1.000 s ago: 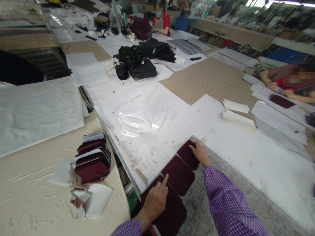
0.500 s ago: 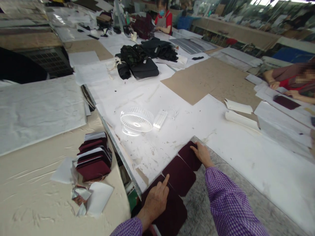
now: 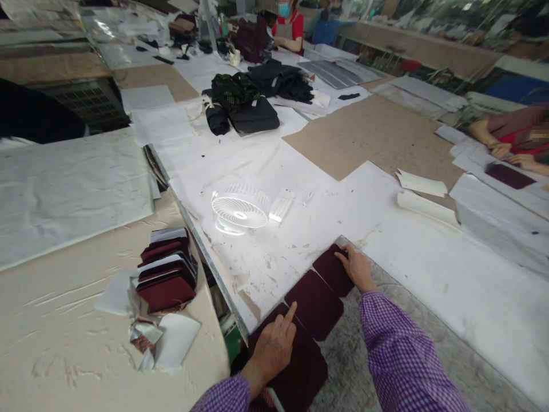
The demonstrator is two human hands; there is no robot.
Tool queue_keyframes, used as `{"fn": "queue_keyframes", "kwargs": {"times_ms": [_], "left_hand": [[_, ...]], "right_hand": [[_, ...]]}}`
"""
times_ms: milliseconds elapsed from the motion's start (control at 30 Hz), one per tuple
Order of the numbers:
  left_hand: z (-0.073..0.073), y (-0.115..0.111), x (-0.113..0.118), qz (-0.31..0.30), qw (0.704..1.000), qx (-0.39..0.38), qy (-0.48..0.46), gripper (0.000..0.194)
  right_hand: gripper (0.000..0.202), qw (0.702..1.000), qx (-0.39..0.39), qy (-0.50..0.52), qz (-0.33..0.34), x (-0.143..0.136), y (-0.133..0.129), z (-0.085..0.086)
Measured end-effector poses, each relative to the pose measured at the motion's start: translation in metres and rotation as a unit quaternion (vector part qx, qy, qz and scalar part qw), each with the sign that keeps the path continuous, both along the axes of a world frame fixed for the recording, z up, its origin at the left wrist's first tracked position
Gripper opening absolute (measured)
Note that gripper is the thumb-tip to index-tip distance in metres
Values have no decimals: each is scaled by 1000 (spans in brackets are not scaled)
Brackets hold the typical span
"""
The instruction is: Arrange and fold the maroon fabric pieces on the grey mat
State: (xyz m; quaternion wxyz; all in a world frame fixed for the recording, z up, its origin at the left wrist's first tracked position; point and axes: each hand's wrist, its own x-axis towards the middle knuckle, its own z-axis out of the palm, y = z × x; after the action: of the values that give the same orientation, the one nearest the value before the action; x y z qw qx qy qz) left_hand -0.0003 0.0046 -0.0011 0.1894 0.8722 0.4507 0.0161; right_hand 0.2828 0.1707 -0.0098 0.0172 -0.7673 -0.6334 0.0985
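Three dark maroon pieces lie flat in a slanting row on a grey mottled board [image 3: 355,349] at the near edge of the white-covered table [image 3: 334,212]. The left hand [image 3: 274,346] rests on the near piece [image 3: 304,369], its index and middle fingers stretched out and its grip loose rather than closed; the fingertips reach the seam beside the middle piece [image 3: 316,304]. The right hand [image 3: 358,269] is at the far piece [image 3: 331,270], thumb and fingers bent over its right side in a narrow pose; whether they pinch the material or only press it, I cannot tell. Purple checked sleeves cover both forearms. To the left, on a beige-covered table [image 3: 90,349], a leaning stack of maroon and white pieces [image 3: 167,286] stands behind a loose white sheet [image 3: 178,341]. Farther off on the white table sit a white fan [image 3: 241,212] and, just right of it, a white power strip [image 3: 282,207]. Beyond them is a pile of black cloth [image 3: 257,114], with a brown sheet [image 3: 338,143] to its right and two curled pale strips [image 3: 429,210] nearer. A person [image 3: 518,140] at the far right has both hands near another maroon piece [image 3: 510,175].
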Motion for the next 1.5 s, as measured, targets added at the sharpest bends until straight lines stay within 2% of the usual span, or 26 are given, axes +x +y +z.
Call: {"fn": "queue_keyframes", "kwargs": {"times_ms": [300,500,667,767,833,1000,1133,1233,1300,1400,1500], "left_hand": [[4,2,0,-8,1000,-9,11,16],[1,1,0,-7,1000,-5,8,15],[0,0,0,-6,1000,3,7,15],[1,0,0,-9,1000,1,7,15],[3,0,0,-10,1000,-2,9,15],[3,2,0,-6,1000,-5,15,17],[1,2,0,-10,1000,-5,11,15],[2,1,0,-8,1000,0,8,14],[3,1,-1,-10,1000,2,5,15],[5,1,-1,-11,1000,9,0,15],[6,2,-2,-7,1000,18,-2,15]], "right_hand": [[31,997,64,-32,7,-8,-12,-1],[32,995,81,-45,-23,-6,-12,-10],[37,990,121,-56,-47,1,-6,-5],[37,989,140,-51,-27,-5,-5,-1],[35,990,137,-35,12,-18,-9,-4],[48,986,102,5,130,-50,-28,-28],[61,989,105,13,107,-43,-25,-38],[61,989,123,23,75,-35,-24,-30],[57,986,136,38,89,-42,-36,-19],[41,973,136,79,169,-67,-70,-5],[27,958,119,113,234,-93,-107,2]]}}
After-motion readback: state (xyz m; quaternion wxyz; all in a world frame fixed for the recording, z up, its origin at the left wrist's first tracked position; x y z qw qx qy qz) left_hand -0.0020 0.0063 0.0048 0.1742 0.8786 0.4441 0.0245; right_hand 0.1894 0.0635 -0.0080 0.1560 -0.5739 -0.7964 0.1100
